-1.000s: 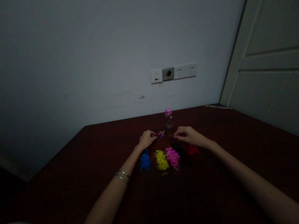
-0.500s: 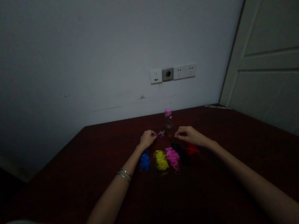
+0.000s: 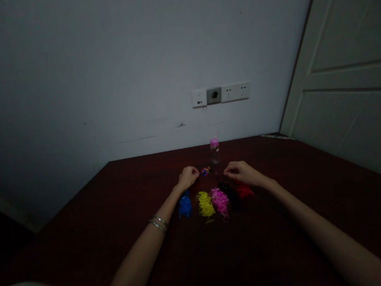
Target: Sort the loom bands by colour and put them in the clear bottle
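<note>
My left hand [image 3: 188, 176] is closed in a pinch beside a small mixed pile of coloured rubber bands [image 3: 205, 171]. My right hand [image 3: 240, 172] is also pinched, to the right of that pile and just above the red bands [image 3: 246, 191]. Whatever either hand's fingertips hold is too small and dark to make out. Nearer to me lie separate heaps of blue bands [image 3: 184, 206], yellow bands [image 3: 205, 204], pink bands [image 3: 220, 200] and black bands [image 3: 229, 188]. Behind the hands stands a clear bottle [image 3: 215, 154] with a pink top.
The dark red-brown table [image 3: 140, 174] meets a pale wall [image 3: 121, 78] bearing a row of sockets [image 3: 228, 93]. A panelled door [image 3: 350, 102] rises at the right. A white cable [image 3: 36, 285] curves at the lower left.
Both hands stay almost in place. The fingertips of my left hand have shifted very slightly left, those of my right hand slightly right. The heaps look the same.
</note>
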Available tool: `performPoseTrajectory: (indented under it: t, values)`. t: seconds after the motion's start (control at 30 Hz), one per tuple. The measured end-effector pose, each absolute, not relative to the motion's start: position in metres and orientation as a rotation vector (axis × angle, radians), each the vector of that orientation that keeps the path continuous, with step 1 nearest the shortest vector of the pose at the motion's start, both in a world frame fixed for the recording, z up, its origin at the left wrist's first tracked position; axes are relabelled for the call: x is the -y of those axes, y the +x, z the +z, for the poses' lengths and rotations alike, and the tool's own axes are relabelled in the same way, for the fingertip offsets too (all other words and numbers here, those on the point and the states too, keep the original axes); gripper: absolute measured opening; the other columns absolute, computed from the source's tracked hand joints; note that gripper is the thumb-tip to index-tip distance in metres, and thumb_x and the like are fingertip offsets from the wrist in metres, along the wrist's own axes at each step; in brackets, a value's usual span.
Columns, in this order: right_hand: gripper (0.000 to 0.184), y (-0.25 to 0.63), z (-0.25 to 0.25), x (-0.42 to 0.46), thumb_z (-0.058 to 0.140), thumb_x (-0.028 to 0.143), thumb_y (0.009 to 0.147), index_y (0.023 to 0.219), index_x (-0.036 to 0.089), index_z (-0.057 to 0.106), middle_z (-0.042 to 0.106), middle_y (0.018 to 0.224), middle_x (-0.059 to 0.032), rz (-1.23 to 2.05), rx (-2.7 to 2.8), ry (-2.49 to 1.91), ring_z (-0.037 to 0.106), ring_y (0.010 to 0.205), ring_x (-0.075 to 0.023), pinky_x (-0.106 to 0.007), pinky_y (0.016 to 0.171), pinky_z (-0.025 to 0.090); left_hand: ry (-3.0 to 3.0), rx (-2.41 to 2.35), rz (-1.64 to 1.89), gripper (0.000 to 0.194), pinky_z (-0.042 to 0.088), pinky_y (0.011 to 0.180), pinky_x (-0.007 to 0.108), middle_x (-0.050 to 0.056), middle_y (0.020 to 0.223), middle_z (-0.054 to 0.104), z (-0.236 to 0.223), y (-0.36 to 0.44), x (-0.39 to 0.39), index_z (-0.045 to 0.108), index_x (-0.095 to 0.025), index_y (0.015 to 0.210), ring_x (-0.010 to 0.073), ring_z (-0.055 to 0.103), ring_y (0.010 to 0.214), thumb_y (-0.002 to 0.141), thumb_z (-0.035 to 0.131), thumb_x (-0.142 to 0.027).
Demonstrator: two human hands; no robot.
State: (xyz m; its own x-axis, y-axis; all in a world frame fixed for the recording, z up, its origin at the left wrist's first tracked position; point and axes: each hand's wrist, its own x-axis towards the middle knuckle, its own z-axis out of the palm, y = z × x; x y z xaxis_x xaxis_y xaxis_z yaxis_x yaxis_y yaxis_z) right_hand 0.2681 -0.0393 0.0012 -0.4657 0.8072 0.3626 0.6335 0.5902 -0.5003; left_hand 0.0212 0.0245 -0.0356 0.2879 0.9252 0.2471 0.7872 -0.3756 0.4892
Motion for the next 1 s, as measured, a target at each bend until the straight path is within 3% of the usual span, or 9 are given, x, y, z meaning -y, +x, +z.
performPoseTrajectory:
  t: [0.43,0.73,1.0]
  values:
    - [0.018,0.279,-0.010,0.028,0.052,0.024,0.075,0.080,0.014,0.066,0.065,0.080,-0.0072,0.377,2.233,-1.202,0.058,0.070,-0.0158,-0.027,0.064,0.045,2.329,-1.385,0.949,0.016,0.040,0.074,0.025,0.006,0.082,0.060,-0.030,0.003,-0.028,0.060,-0.012,0.079,0.0141,0.053,0.078,0.077,0.045,-0.017]
    - [0.019,0.283,-0.014,0.025,0.052,0.023,0.074,0.081,0.014,0.067,0.065,0.081,-0.0067,0.374,2.220,-1.232,0.059,0.071,-0.0160,-0.026,0.066,0.045,2.346,-1.233,0.979,0.014,0.038,0.071,0.024,0.004,0.078,0.055,-0.005,-0.018,-0.021,0.054,-0.012,0.075,0.0128,0.049,0.074,0.076,0.043,-0.020]
    - [0.019,0.287,-0.018,0.021,0.052,0.024,0.074,0.081,0.015,0.067,0.066,0.082,-0.0063,0.378,2.225,-1.230,0.059,0.072,-0.0159,-0.026,0.066,0.045,2.062,-1.046,0.171,0.016,0.027,0.045,0.018,-0.003,0.051,0.044,0.015,-0.051,-0.009,0.057,-0.011,0.071,0.0067,0.036,0.046,0.065,0.053,-0.025]
